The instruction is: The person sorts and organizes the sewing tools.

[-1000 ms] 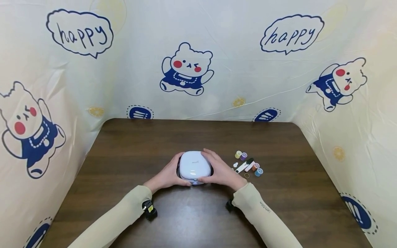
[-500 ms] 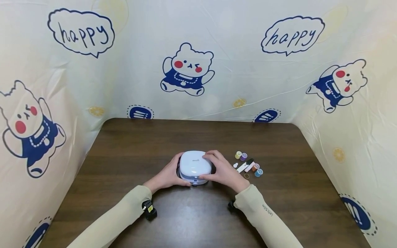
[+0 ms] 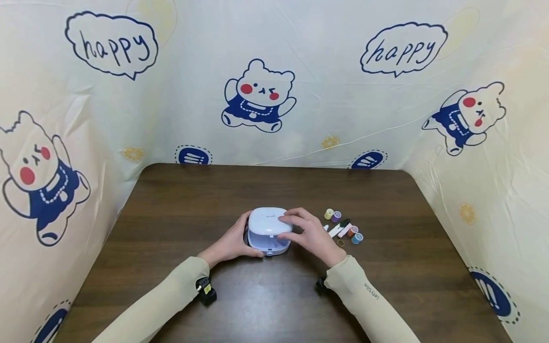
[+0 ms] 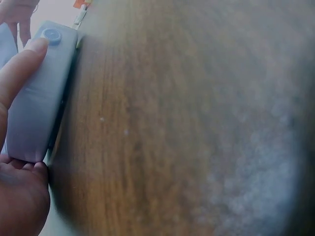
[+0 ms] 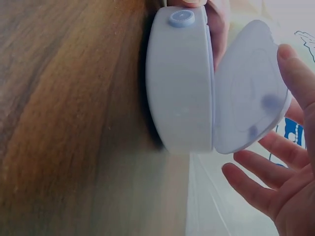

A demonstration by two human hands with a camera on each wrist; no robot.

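Note:
A small pale lavender-white box stands mid-table, its hinged lid tilted up at the front. My left hand grips the base from the left, thumb along the front beside a round button. On the other side, my right hand holds the lid's right edge between thumb and fingers. In the right wrist view the lid stands apart from the base at an angle, with the thumb on its inner edge and fingertips behind it. Little of the box's inside can be seen.
Right of the box lie yellow, purple, orange and blue thread spools. Among them are a slim white tool with a dark end and a small ring. A printed curtain surrounds the brown table.
The lid was down a second ago; its front edge has risen and the inside now shows. My right hand has shifted slightly right with the lid. The left hand stays in place.

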